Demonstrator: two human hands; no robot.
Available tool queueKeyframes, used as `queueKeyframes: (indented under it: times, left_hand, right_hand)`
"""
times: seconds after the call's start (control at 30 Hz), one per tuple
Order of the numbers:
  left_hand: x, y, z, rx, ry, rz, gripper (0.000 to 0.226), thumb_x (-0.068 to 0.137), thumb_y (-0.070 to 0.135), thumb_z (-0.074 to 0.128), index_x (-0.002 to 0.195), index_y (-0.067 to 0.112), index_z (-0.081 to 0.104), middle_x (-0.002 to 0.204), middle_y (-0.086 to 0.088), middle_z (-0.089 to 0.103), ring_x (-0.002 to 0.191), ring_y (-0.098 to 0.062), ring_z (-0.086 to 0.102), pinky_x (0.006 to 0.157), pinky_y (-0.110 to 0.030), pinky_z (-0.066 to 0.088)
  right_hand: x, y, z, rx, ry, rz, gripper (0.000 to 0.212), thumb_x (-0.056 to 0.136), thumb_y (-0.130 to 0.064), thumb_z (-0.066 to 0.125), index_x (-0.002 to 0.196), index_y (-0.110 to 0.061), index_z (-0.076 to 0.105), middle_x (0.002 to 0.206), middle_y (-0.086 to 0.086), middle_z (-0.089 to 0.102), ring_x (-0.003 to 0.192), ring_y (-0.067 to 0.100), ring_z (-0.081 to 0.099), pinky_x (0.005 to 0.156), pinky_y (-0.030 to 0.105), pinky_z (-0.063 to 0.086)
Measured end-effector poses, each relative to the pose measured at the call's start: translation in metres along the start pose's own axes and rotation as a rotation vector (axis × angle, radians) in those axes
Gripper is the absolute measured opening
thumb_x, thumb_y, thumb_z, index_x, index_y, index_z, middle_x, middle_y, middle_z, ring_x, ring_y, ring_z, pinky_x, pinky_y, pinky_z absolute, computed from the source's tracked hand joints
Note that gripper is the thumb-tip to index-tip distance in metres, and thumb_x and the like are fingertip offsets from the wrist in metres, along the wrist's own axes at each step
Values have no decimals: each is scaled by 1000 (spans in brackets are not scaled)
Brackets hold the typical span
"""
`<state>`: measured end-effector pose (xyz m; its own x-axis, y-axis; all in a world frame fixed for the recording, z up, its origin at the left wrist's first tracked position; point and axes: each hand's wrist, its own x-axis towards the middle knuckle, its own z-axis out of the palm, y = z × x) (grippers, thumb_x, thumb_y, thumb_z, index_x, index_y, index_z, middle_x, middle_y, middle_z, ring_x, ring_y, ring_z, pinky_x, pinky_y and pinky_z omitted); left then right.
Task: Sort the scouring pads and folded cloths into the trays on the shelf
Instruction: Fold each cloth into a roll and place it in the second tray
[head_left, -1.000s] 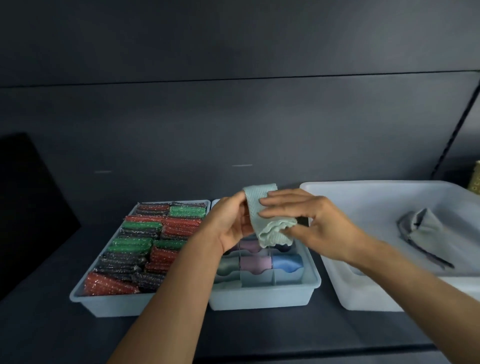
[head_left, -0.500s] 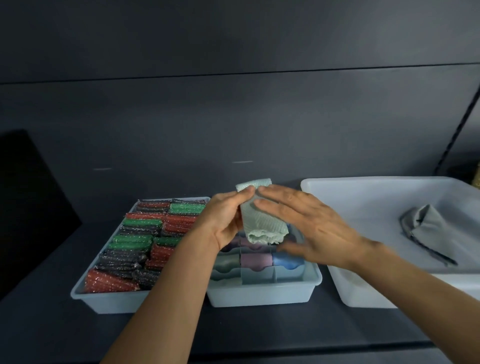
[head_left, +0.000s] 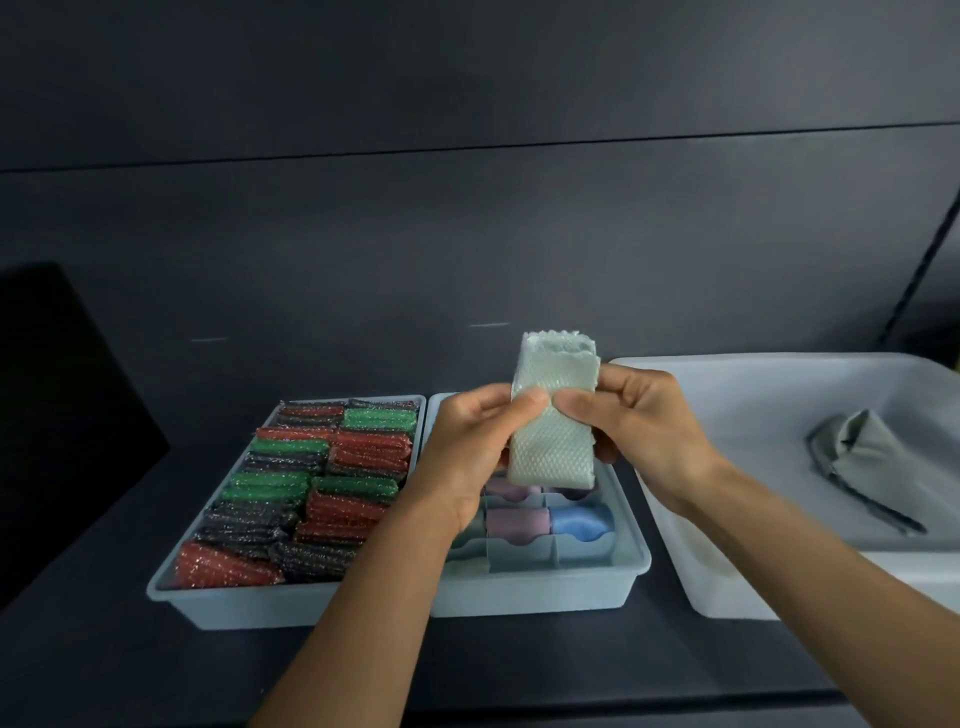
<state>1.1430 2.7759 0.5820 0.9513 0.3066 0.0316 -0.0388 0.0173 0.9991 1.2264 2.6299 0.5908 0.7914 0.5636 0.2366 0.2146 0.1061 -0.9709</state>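
Note:
A pale green waffle-textured cloth (head_left: 551, 447), folded into a narrow upright strip, is held above the divided tray (head_left: 535, 590). My left hand (head_left: 470, 447) grips its left side with the thumb on the front. My right hand (head_left: 641, 431) pinches its right side. Both thumbs meet near the cloth's middle. Rolled pink (head_left: 517, 521) and blue (head_left: 582, 522) cloths lie in the tray's compartments below. The left tray (head_left: 234, 603) is packed with red, green and dark glittery scouring pads (head_left: 317, 488).
A large white bin (head_left: 727, 597) stands at the right with a crumpled grey cloth (head_left: 857, 452) inside. The trays sit on a dark shelf (head_left: 104, 649) with a dark back wall. A black panel stands at the far left.
The cloth has been folded over and turned upright into a tidy strip. My right hand moved from lying flat over it to pinching its right side.

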Motion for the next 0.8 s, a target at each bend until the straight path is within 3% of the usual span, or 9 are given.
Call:
queueKeyframes:
  times: [0.13, 0.23, 0.37, 0.43, 0.5, 0.53, 0.6, 0.7, 0.8]
  left_hand:
    - [-1, 5, 1, -90, 60, 127, 14, 91, 16, 64, 104, 15, 69, 88, -4, 74, 75, -17, 69, 59, -36, 56]
    - [-2, 7, 1, -117, 42, 155, 16, 91, 9, 61, 96, 20, 73, 88, -2, 74, 76, -15, 67, 60, -30, 54]
    - [-6, 7, -3, -158, 11, 119, 39, 96, 3, 47, 74, 22, 73, 78, 0, 71, 68, -12, 66, 56, -30, 54]
    - [-8, 8, -6, -205, -12, 65, 37, 98, 10, 40, 85, 22, 73, 86, -3, 71, 74, -18, 66, 56, -35, 56]
    - [-8, 8, -9, -245, -59, -24, 32, 97, 37, 43, 108, 20, 68, 100, -10, 70, 83, -28, 67, 57, -40, 57]
    - [-8, 8, -11, -218, -81, -81, 47, 91, 52, 44, 115, 18, 66, 104, -13, 71, 87, -34, 68, 58, -41, 57]
    - [-8, 5, -13, -107, -133, -137, 59, 87, 58, 50, 115, 9, 67, 108, -21, 71, 96, -46, 67, 58, -36, 59]
    - [-9, 0, -16, -93, -72, -100, 33, 94, 26, 61, 105, -4, 68, 106, -32, 67, 95, -55, 64, 53, -28, 56]
    - [-9, -5, -20, -82, 12, -14, 22, 92, 13, 64, 96, -9, 66, 99, -33, 68, 79, -47, 69, 51, -30, 58]
  right_hand:
    - [-1, 0, 0, 202, -34, -10, 12, 85, -6, 66, 94, -10, 73, 78, 19, 61, 66, 28, 47, 55, 29, 39]
    - [-2, -2, 1, 290, -67, 11, 18, 76, -5, 68, 88, -13, 77, 89, 16, 70, 83, 31, 56, 74, 38, 39]
    - [-2, -1, 4, 216, -40, 16, 36, 87, 5, 53, 65, -17, 72, 69, 10, 64, 70, 26, 49, 61, 34, 35]
    - [-1, 1, 5, 167, -26, 1, 44, 90, 7, 47, 62, -19, 68, 64, 8, 58, 62, 22, 47, 56, 32, 33]
    - [0, 2, 6, 89, -14, -40, 47, 91, 9, 44, 61, -19, 66, 63, 9, 54, 59, 22, 44, 52, 30, 33]
    - [-1, 2, 7, 39, -8, -65, 47, 91, 10, 43, 62, -19, 66, 64, 12, 52, 59, 22, 43, 51, 29, 33]
    - [-1, 4, 8, -35, -11, -94, 47, 91, 12, 40, 64, -18, 66, 65, 16, 49, 58, 22, 40, 47, 27, 34]
    - [-4, 7, 11, -17, -9, -74, 43, 93, 9, 40, 72, -16, 69, 70, 24, 52, 61, 26, 45, 52, 31, 40]
    - [-4, 12, 13, 83, 17, 42, 25, 101, -21, 45, 109, -26, 68, 75, 10, 56, 64, 18, 54, 53, 33, 44]
